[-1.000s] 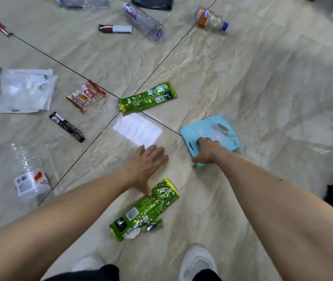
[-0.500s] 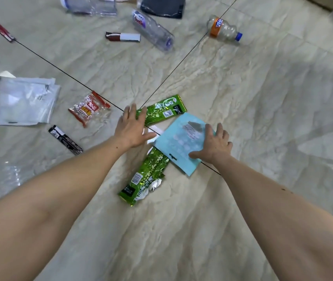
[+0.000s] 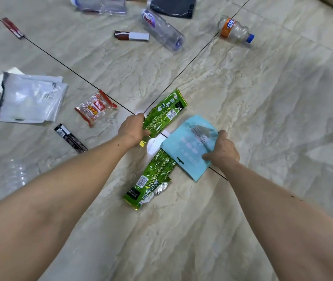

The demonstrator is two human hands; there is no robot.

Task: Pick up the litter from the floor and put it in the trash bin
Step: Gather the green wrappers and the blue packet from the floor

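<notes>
Two hands down on the floor: our left hand has its fingers curled round the upper green wrapper. Our right hand pinches the blue pouch, which overlaps the lower green wrapper.

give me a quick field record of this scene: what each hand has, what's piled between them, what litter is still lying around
left hand: grips the upper green snack wrapper
right hand: fingers curled on the light blue bag
pile: blue bag overlaps the lower green wrapper and a white paper
loose litter: red snack packet, black sachet, white mailer bags, clear bottle, orange-label bottle
floor: marble tile
trash bin: not in view
</notes>
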